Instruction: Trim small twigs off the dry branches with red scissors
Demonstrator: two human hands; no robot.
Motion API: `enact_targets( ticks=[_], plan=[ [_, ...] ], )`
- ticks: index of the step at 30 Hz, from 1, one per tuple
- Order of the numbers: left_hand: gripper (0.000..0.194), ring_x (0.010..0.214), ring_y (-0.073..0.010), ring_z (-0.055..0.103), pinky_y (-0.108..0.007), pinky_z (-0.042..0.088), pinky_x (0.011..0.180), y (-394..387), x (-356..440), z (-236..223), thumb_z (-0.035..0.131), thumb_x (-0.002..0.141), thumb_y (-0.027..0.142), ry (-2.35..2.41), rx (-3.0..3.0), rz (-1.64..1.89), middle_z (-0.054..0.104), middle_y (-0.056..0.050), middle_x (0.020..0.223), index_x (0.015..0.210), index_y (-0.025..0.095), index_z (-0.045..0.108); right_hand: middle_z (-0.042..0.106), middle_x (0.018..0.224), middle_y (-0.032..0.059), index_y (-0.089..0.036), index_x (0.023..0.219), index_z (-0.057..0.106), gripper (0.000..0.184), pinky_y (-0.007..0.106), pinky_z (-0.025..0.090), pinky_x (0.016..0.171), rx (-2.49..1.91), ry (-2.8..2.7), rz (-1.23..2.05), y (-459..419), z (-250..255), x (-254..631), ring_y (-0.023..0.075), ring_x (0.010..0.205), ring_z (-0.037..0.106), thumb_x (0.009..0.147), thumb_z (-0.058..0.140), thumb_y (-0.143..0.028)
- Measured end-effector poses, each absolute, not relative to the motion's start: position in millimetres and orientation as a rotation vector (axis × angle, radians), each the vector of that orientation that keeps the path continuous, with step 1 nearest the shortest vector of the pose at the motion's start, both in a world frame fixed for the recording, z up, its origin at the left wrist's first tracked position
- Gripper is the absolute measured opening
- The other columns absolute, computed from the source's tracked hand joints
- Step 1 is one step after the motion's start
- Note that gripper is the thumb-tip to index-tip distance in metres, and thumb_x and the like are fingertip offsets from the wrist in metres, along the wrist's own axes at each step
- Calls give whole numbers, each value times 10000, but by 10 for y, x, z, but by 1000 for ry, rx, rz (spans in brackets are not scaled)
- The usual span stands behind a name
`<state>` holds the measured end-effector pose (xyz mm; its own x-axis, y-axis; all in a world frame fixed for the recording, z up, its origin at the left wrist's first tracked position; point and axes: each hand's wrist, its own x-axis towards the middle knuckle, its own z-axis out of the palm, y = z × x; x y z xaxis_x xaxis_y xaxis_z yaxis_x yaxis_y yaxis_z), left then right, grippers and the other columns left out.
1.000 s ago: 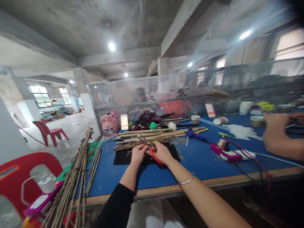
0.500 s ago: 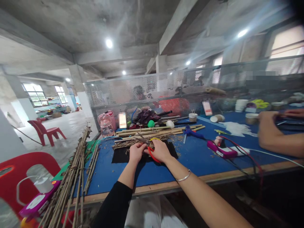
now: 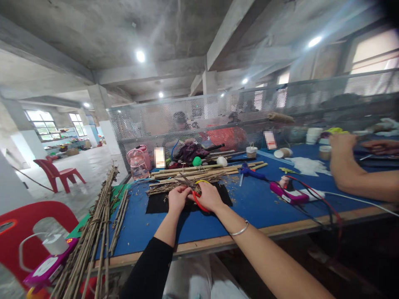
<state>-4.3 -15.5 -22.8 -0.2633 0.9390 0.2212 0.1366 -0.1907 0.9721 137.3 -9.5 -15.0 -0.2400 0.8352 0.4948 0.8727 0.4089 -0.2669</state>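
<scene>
My right hand (image 3: pixel 210 197) is closed on a pair of scissors (image 3: pixel 198 202) with red and yellow handles. Their blades point up and to the left, over a pile of thin dry twigs (image 3: pixel 160 189). Close against the scissors, my left hand (image 3: pixel 177 199) is pinched shut at the fingertips; whatever lies between them is too small to make out. Under both hands a black cloth (image 3: pixel 155 205) lies on the blue table (image 3: pixel 146 232). Longer pale sticks (image 3: pixel 193 169) lie behind the twigs.
A bundle of long dry stalks (image 3: pixel 101 216) leans over the table's left edge. To the right lie a blue glue gun (image 3: pixel 254 172) and a purple power strip (image 3: pixel 288 194) with cables. A co-worker's arm (image 3: pixel 349 178) rests farther right. A perforated metal screen (image 3: pixel 140 124) stands behind.
The whole view has shifted slightly. My hands stay together at the twigs with the scissors held; the blades look a little wider apart than a second ago. The co-worker's hand has risen.
</scene>
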Motion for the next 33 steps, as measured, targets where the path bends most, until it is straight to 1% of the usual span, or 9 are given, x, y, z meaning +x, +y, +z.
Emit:
enact_targets(
  ticks=[3, 8, 13, 17, 23, 27, 33],
  plan=[
    [231, 431, -75, 468, -185, 355, 424, -164, -42, -215, 666, 607, 328, 1407, 1345, 1521, 594, -7, 531, 687, 112, 655, 578, 936, 106, -163, 927, 515, 498, 320, 348, 783, -1454, -2095, -85, -92, -159, 1369, 234, 938, 512, 706, 508, -609],
    [221, 394, -68, 445, -186, 344, 400, -175, -22, -204, 659, 616, 328, 1371, 1326, 1484, 582, 3, 504, 678, 116, 646, 575, 948, 105, -165, 940, 511, 491, 315, 345, 784, -1453, -2103, -65, -92, -162, 1367, 229, 943, 509, 712, 509, -600],
    [263, 386, -65, 445, -181, 345, 391, -169, -9, -221, 679, 594, 361, 1295, 1254, 1479, 580, 8, 504, 686, 120, 631, 577, 929, 94, -174, 920, 507, 474, 307, 357, 746, -1429, -2087, -71, -93, -164, 1371, 227, 920, 519, 717, 500, -601],
    [287, 377, -60, 434, -177, 327, 380, -132, -25, -264, 682, 591, 379, 1272, 1268, 1481, 579, 5, 505, 705, 120, 635, 590, 901, 81, -180, 899, 511, 451, 286, 362, 709, -1423, -2094, -40, -98, -160, 1375, 213, 883, 539, 726, 493, -595],
    [304, 382, -67, 441, -185, 348, 385, -102, -45, -292, 678, 592, 393, 1268, 1281, 1499, 576, 6, 505, 721, 119, 645, 618, 884, 61, -194, 912, 527, 451, 257, 363, 634, -1492, -2101, 119, -135, -133, 1361, 189, 808, 575, 734, 476, -605],
    [319, 382, -63, 436, -184, 345, 384, -114, -46, -277, 675, 597, 388, 1258, 1266, 1497, 589, 0, 525, 759, 114, 656, 636, 871, 59, -206, 912, 549, 461, 260, 368, 640, -1531, -2110, 153, -151, -111, 1362, 199, 819, 586, 729, 469, -621],
    [343, 404, -65, 449, -180, 343, 390, -150, -50, -244, 663, 614, 395, 1295, 1274, 1503, 622, -22, 576, 805, 111, 673, 656, 843, 56, -225, 856, 593, 448, 259, 378, 633, -1572, -2124, 136, -150, -86, 1391, 210, 809, 602, 718, 474, -634]
  ],
)
